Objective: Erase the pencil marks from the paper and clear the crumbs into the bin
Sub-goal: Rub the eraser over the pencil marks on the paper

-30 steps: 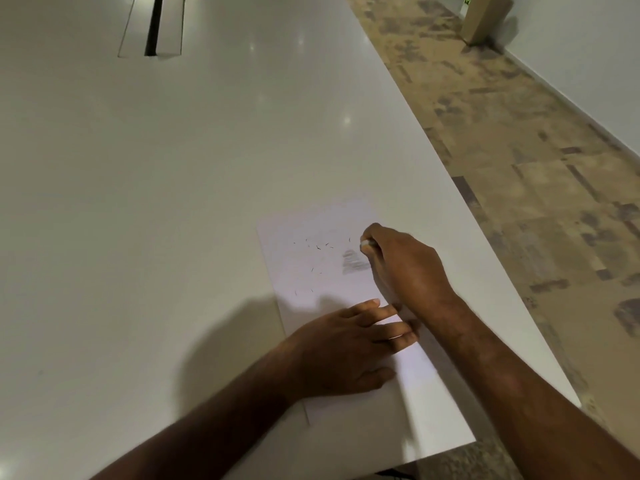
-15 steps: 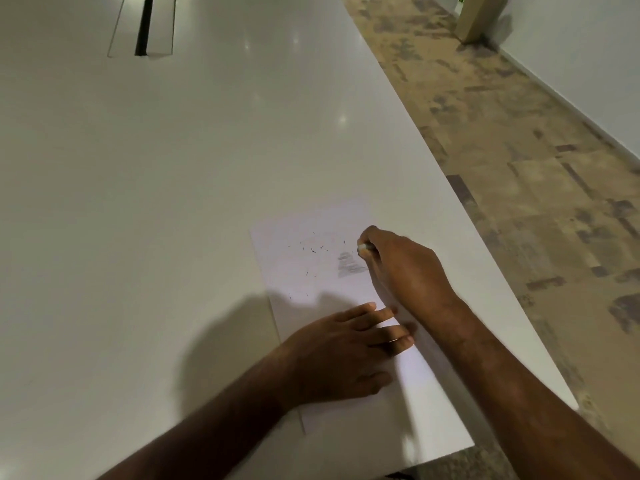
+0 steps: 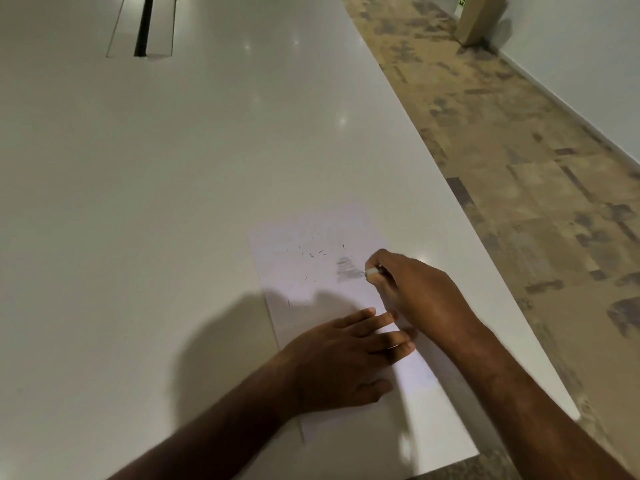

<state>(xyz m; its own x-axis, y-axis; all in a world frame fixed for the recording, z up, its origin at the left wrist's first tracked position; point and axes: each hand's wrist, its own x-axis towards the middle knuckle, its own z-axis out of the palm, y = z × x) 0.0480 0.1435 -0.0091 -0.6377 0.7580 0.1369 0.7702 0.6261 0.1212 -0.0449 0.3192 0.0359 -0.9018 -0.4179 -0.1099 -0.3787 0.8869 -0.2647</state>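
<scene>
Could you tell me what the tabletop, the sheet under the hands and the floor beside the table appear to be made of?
The glossy white tabletop looks like laminate or a solid-surface slab: smooth, with mirrored light spots. The thin white sheet looks like matt paper, lying flat and carrying a grey pencil smudge. The mottled beige-and-grey floor looks like carpet tile, though vinyl is possible.

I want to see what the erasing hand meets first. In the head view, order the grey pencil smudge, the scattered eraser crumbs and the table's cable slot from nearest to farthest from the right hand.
1. Grey pencil smudge: just left of the right hand, at the eraser tip.
2. Eraser crumbs: farther left on the paper.
3. Cable slot: at the table's far left end.
</scene>
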